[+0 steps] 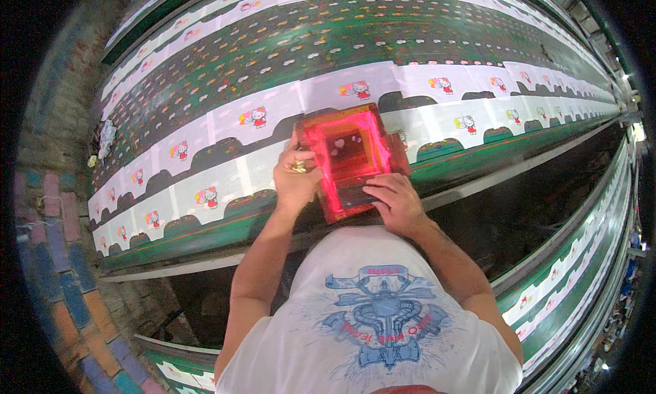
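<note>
A screen-printing frame [335, 124], stained bright red and pink, is tilted in front of me over the near edge of the long green printing table [437, 165]. Its dark mesh window [350, 150] shows a few pale spots. My left hand [298, 177], with a gold-coloured ring, grips the frame's left side. On the lower right part of the frame, the fingers of my right hand [394, 201] curl over a dark bar [355, 191], which looks like a squeegee. White cut fabric pieces [236, 169] lie in rows beneath; a printed cartoon cat [253, 117] with balloons marks many of them.
The table's pale front rail [478, 182] runs across before me. Behind me on the right stands another table [567, 274] with similar pieces. Crumpled pale material [106, 138] lies at the left end, beside a floor of coloured bricks [72, 291].
</note>
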The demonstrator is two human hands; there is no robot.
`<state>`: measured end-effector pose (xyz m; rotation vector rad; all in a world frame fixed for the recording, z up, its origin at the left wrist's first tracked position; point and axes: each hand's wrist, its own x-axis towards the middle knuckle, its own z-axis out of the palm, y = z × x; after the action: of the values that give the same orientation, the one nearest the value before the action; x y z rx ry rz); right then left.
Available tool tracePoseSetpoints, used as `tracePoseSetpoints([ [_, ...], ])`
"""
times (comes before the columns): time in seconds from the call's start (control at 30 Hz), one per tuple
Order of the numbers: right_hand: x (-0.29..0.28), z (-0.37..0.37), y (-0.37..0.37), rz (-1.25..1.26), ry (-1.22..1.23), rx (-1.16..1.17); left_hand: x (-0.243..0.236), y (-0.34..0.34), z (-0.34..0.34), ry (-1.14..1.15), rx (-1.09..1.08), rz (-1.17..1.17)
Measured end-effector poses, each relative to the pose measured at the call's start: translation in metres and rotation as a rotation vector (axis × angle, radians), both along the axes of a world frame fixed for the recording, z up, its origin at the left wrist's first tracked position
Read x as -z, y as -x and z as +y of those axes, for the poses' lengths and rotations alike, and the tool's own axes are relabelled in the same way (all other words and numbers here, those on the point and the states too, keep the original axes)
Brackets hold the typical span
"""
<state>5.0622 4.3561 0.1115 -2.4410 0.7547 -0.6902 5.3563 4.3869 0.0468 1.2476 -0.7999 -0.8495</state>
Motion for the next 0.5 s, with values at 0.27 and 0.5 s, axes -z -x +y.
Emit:
tracePoseSetpoints([
  [0.27,0.01,-0.055,0.11,-0.061,-0.018,0.014,0.001,0.101,-0.061,0.007,0.056,0.13],
  [0.5,0.012,-0.087,0.134,-0.151,-0.082,-0.144,-0.001,0.103,-0.064,-0.263,0.048,0.12],
])
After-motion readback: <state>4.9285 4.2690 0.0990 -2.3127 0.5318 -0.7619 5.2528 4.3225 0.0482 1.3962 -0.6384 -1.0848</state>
